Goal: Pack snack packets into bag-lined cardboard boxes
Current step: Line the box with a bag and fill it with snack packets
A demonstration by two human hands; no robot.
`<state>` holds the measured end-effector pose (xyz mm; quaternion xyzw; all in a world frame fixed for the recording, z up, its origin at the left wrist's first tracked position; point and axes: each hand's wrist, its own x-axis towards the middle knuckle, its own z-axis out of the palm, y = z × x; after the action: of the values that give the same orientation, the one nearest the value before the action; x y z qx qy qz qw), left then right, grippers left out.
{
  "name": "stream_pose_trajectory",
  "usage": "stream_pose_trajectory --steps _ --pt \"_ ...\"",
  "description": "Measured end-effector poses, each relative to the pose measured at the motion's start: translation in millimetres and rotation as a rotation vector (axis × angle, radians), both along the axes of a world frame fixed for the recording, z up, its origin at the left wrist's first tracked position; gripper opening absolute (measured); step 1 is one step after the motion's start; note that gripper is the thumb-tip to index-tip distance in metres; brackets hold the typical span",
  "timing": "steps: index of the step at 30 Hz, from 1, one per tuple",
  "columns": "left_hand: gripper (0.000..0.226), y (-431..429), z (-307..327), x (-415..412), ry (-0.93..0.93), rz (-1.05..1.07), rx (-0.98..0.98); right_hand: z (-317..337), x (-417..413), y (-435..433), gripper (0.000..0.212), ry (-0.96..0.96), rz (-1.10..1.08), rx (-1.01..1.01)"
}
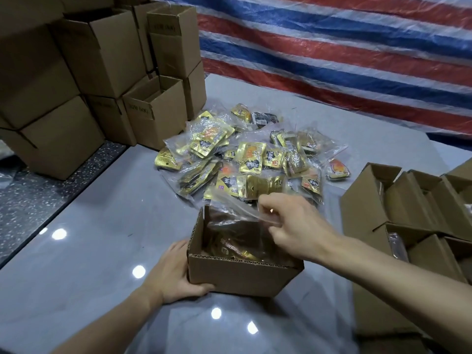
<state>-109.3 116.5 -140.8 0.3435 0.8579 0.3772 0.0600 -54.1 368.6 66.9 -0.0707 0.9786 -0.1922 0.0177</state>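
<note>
A small open cardboard box [237, 277] stands on the grey table in front of me. A clear plastic bag [229, 208] lines it, with gold snack packets [237, 249] inside. My left hand [173, 272] grips the box's near left corner. My right hand [293, 223] is over the box's far right side and pinches the bag's upper edge. Behind the box lies a pile of gold and dark snack packets in clear bags [250, 157].
Empty brown cartons [97, 72] are stacked at the back left. More open boxes [413, 215] stand close on the right. A red, white and blue striped tarp [344, 47] hangs behind the table. The glossy table top [102, 251] drops off to speckled floor on the left.
</note>
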Motion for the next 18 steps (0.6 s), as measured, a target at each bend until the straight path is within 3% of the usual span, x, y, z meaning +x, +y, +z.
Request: stream_pose_trajectory --steps 4,13,15,18 --pt "0.079 0.4 2.1 0.1 -0.022 -0.01 -0.008 -2.8 -12.0 4.8 0.034 0.059 -0.111 0.057" --pt "0.074 1.3 1.0 -0.2 -0.02 0.002 0.032 -0.6 -27.8 9.2 0.017 0.114 -0.163 0.181" --pt "0.068 0.1 -0.4 -0.7 -0.014 -0.005 0.039 10.9 -27.4 5.9 0.02 -0.03 -0.064 0.104" --pt "0.068 -0.3 -2.2 -1.6 -0.011 -0.017 0.043 27.7 -20.6 -0.4 0.026 -0.405 0.181 -0.079"
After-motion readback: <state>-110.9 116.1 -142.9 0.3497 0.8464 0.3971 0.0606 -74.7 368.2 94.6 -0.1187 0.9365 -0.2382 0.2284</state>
